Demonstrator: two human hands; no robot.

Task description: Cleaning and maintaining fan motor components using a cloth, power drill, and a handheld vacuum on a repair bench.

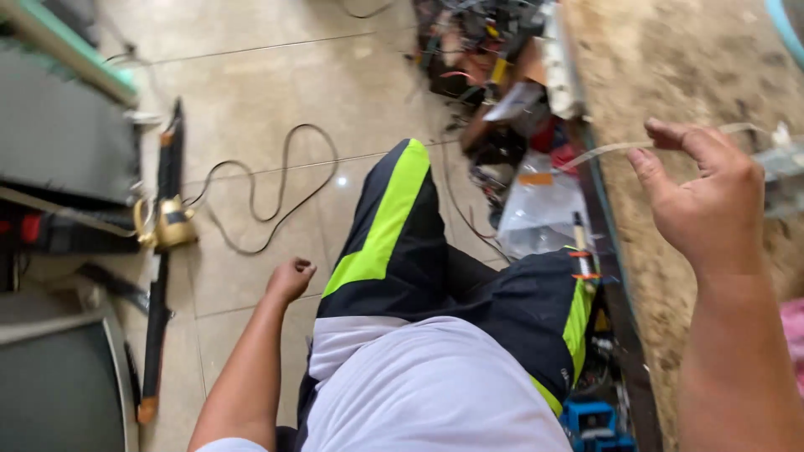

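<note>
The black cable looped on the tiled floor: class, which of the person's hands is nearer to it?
Left. The left hand hangs closed just beside the black cable; the right hand is raised far across, over the workbench.

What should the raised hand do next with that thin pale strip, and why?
Probably bring the left hand up to steady the strip's free end. The right hand pinches the thin pale strip alone above the rough brown worktop, and the strip trails loose toward the clutter of parts, while the left hand hangs idle, closed, beside the knee.
</note>
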